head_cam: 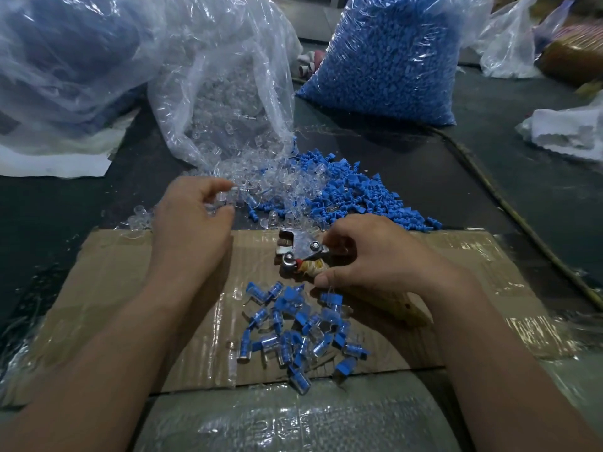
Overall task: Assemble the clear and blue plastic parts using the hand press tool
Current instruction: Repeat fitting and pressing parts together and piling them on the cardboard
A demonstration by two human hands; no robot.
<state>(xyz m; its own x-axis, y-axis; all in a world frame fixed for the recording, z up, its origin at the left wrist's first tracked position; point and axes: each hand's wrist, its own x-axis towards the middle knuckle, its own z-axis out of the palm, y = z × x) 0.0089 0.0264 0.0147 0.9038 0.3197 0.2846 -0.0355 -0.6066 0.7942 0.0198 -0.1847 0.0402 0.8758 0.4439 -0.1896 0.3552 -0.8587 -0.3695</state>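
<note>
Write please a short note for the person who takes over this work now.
Left hand pinches a clear part at the clear pile.
Right hand grips the press tool over the cardboard.
Blue pile lies behind the tool.
Done: a heap of joined pieces on the cardboard.
Left: many loose parts to join.

No legible text, label, brand or number on any bag, part, tool or cardboard in view.

Dark floor (509, 177); taped cardboard sheet (111, 275) lying on it; dim light.
</note>
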